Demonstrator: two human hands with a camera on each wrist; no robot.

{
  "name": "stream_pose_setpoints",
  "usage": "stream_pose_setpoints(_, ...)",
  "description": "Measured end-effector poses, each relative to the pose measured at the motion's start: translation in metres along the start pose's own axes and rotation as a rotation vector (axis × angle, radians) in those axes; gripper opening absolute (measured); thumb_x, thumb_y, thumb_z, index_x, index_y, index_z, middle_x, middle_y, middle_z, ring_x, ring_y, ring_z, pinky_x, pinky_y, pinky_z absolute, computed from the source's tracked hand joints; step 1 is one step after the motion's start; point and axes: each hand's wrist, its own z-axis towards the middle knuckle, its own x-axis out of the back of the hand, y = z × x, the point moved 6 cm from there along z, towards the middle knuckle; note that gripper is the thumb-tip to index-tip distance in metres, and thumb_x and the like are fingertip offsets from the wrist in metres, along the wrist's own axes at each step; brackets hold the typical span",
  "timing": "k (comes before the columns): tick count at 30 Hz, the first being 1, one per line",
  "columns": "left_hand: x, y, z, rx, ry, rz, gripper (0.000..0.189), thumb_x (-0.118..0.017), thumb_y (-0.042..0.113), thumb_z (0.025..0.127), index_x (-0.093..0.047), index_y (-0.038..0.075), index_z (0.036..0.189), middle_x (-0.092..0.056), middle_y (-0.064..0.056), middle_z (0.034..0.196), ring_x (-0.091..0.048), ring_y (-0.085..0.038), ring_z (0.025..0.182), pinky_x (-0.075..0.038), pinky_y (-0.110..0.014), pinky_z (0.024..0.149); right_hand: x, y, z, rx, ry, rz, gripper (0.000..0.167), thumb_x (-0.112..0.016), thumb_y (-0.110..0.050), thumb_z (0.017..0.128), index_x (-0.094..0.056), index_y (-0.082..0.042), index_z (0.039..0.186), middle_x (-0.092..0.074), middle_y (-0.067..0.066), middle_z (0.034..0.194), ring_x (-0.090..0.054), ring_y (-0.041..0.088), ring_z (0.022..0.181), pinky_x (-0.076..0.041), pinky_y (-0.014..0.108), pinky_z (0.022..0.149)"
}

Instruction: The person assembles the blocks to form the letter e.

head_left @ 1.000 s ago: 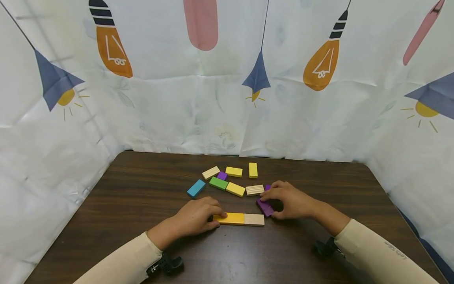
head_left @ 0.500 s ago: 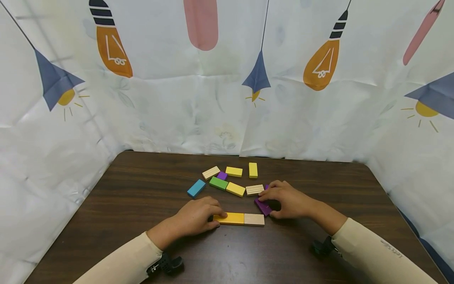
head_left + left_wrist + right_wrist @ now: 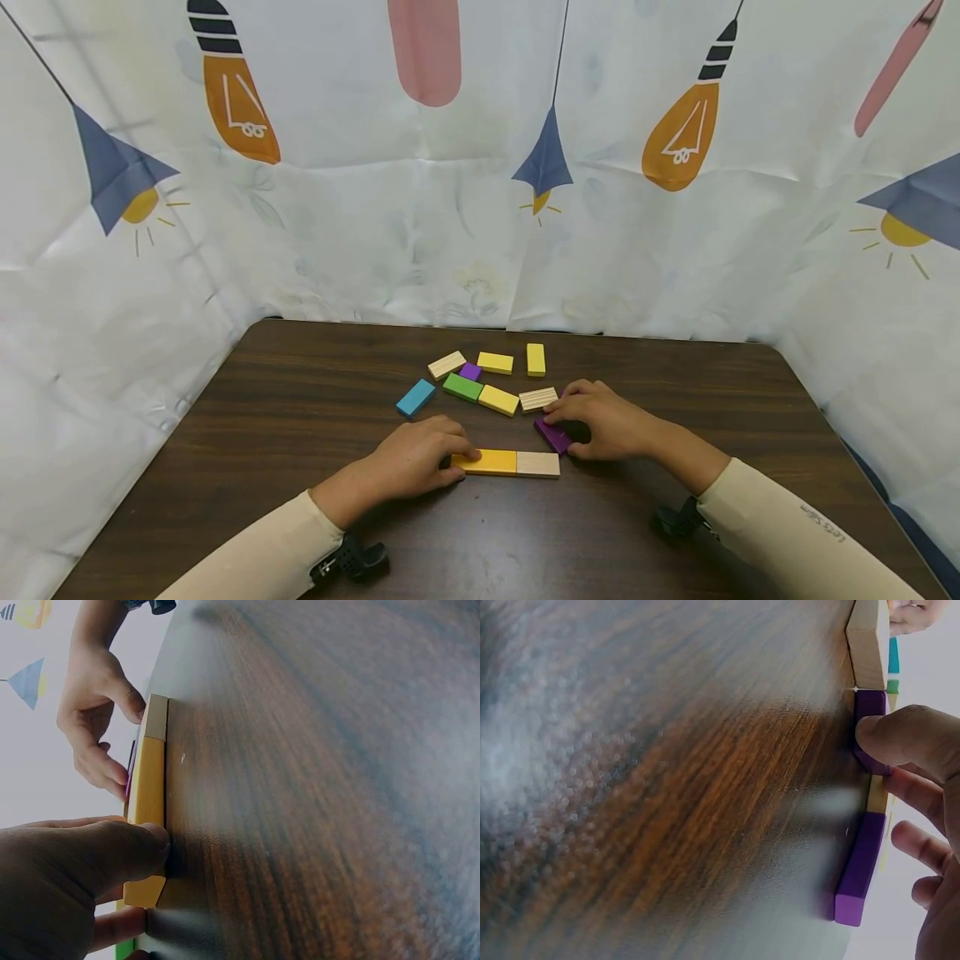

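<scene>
Pinching a short row [image 3: 497,462] of blocks at its left end, the left hand [image 3: 416,458] has its thumb along the near side and a finger on top. The row lies flat on the brown table [image 3: 225,450], its longer part orange, with a pale block [image 3: 537,464] end to end at the right. The right hand [image 3: 611,425] holds a purple block [image 3: 551,435] narrowly between thumb and forefinger, its other fingers loosely bent. This block sits slantwise just beyond the row's right end; whether the two touch, I cannot tell. In the right wrist view, a second purple block [image 3: 859,862] lies near the bent fingers. Just beyond the right fingertips rests a striped block [image 3: 537,400]; leftward from it come a yellow block [image 3: 498,400] and a green block [image 3: 462,387], set end to end, then a blue block [image 3: 416,398], apart and tilted. Farther back are a small purple piece [image 3: 470,372], a light wooden block [image 3: 447,365] and two more yellow ones. A printed curtain [image 3: 337,250] hangs behind.
</scene>
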Motion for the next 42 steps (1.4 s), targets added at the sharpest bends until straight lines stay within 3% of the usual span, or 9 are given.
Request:
stream_pose_setpoints(20,0.003,0.003,0.0,-0.004,0.009,-0.003,0.02,-0.08,0.024,0.091,-0.079,0.021,0.111,-0.068,0.008,0.106,-0.061,-0.012,0.102,-0.055,-0.033,0.079,0.002,-0.002,0.001,-0.014,-0.013,0.024,0.048,-0.083,-0.022,0.085,-0.071,-0.018,0.131,-0.061,-0.004,0.141,-0.047,0.023,0.129,-0.038,0.053,0.105)
stream_pose_setpoints(25,0.003,0.003,0.0,-0.006,0.009,-0.002,0.02,-0.08,0.024,0.091,-0.079,0.021,0.111,-0.068,0.008,0.106,-0.061,-0.012,0.103,-0.056,-0.034,0.079,0.012,-0.003,0.003,0.004,0.042,0.039,0.046,-0.083,-0.021,0.086,-0.072,-0.017,0.13,-0.063,-0.002,0.137,-0.049,0.024,0.127,-0.039,0.055,0.101)
stream_pose_setpoints(31,0.003,0.002,0.0,-0.005,0.006,-0.004,0.02,-0.08,0.024,0.091,-0.079,0.021,0.111,-0.068,0.008,0.106,-0.061,-0.012,0.102,-0.055,-0.033,0.079,0.023,0.002,0.012,-0.006,0.105,0.035,0.034,-0.079,-0.019,0.09,-0.075,-0.014,0.123,-0.067,0.002,0.132,-0.053,0.027,0.123,-0.039,0.057,0.1)
stream_pose_setpoints(42,0.002,0.002,0.0,-0.004,0.006,0.001,0.02,-0.08,0.025,0.091,-0.079,0.021,0.111,-0.067,0.009,0.105,-0.061,-0.011,0.102,-0.055,-0.033,0.078,0.02,0.015,0.034,-0.005,0.122,-0.064,0.027,-0.079,-0.016,0.09,-0.077,-0.016,0.117,-0.072,-0.002,0.119,-0.058,0.027,0.115,-0.044,0.049,0.092)
